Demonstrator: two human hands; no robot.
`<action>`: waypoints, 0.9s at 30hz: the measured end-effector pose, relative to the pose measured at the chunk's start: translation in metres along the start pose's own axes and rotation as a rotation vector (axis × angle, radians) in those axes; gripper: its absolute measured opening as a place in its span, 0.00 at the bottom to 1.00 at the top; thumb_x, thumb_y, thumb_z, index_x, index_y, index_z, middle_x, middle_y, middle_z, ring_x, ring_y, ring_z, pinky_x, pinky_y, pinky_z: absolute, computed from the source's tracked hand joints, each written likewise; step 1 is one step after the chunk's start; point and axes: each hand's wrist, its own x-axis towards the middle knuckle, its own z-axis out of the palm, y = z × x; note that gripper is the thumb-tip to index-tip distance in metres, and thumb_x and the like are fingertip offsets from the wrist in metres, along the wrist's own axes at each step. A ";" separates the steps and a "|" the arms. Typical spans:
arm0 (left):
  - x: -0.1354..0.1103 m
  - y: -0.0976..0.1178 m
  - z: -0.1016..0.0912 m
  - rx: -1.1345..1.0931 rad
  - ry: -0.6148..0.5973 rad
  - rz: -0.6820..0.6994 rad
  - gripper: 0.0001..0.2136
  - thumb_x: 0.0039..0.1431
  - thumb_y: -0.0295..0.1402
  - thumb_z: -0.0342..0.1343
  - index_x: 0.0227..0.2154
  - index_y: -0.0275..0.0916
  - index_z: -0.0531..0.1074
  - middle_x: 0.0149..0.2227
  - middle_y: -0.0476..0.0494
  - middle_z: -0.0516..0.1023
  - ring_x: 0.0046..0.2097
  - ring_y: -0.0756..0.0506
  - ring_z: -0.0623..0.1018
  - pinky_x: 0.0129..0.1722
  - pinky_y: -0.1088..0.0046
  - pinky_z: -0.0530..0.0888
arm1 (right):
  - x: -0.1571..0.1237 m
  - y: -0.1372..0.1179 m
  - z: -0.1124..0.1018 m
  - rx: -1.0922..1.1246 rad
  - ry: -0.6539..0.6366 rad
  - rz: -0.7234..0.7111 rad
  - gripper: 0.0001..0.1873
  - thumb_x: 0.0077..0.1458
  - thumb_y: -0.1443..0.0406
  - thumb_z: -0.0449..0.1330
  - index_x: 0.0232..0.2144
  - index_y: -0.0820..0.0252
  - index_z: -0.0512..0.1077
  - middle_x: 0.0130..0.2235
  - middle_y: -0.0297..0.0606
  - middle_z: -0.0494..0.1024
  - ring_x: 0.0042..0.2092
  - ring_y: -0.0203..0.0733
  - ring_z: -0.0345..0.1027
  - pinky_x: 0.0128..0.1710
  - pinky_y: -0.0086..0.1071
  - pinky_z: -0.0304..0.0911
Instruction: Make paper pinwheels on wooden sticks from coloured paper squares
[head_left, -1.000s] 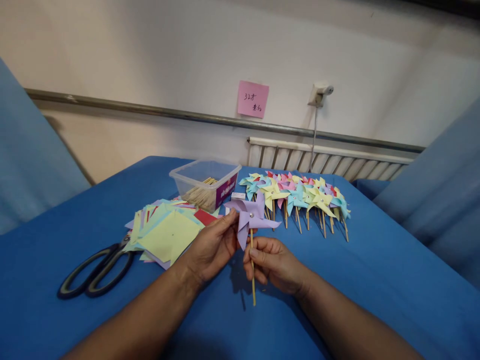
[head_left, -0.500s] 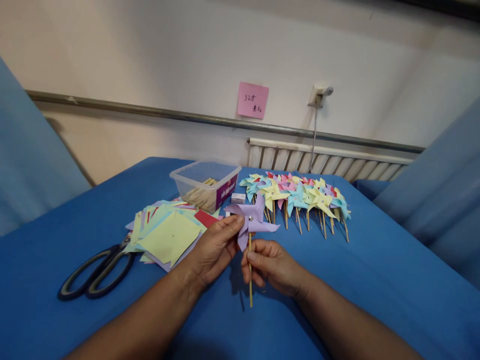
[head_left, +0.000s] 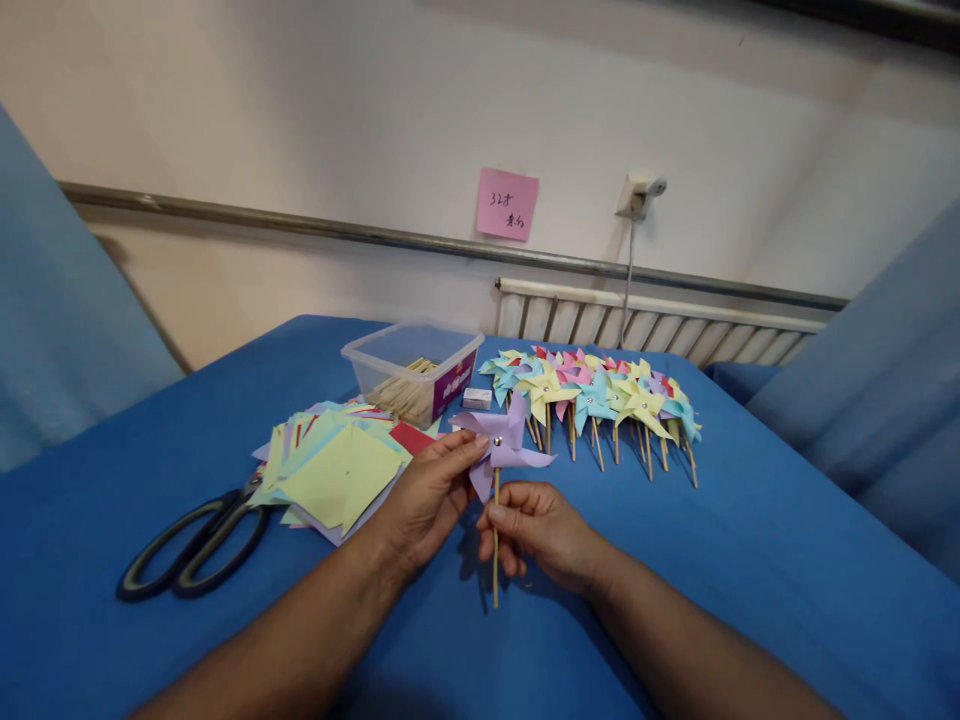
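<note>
1. Beyond the right hand, many bunched pinwheels appear done.
2. Beside the left hand, flat paper squares are probably left to fold.
3. Between both hands, a purple pinwheel looks nearly complete, blades curled; left grasps its paper, right pinches its stick.
4. A shiny pin marks its centre.

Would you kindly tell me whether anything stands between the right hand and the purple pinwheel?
Nothing visible does: the right hand holds the purple pinwheel by its stick, while the left hand touches its paper.
</note>
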 end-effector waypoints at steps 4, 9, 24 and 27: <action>0.002 0.000 0.001 -0.032 0.026 -0.020 0.06 0.51 0.31 0.60 0.26 0.35 0.69 0.23 0.48 0.72 0.24 0.52 0.71 0.26 0.77 0.70 | 0.000 0.002 -0.001 0.001 -0.008 -0.012 0.16 0.53 0.55 0.61 0.32 0.65 0.72 0.26 0.36 0.78 0.18 0.27 0.65 0.16 0.20 0.55; 0.003 -0.001 -0.001 -0.040 0.016 -0.045 0.07 0.52 0.34 0.58 0.26 0.35 0.70 0.25 0.46 0.74 0.25 0.50 0.72 0.26 0.75 0.70 | 0.000 0.000 0.000 0.010 0.006 -0.044 0.16 0.53 0.56 0.60 0.32 0.65 0.73 0.26 0.36 0.78 0.18 0.27 0.65 0.16 0.21 0.54; 0.012 0.001 -0.013 -0.017 0.169 0.142 0.11 0.51 0.38 0.61 0.35 0.36 0.74 0.33 0.45 0.77 0.35 0.49 0.75 0.36 0.74 0.71 | 0.003 0.000 0.002 -0.047 0.067 0.027 0.20 0.50 0.52 0.62 0.30 0.65 0.71 0.24 0.36 0.78 0.16 0.28 0.64 0.15 0.21 0.53; 0.012 0.000 -0.014 0.011 0.168 0.121 0.11 0.51 0.38 0.61 0.35 0.36 0.74 0.34 0.45 0.77 0.36 0.48 0.76 0.35 0.74 0.71 | 0.003 0.000 0.002 -0.044 0.070 0.034 0.20 0.50 0.52 0.61 0.30 0.65 0.71 0.25 0.37 0.78 0.17 0.28 0.65 0.15 0.21 0.53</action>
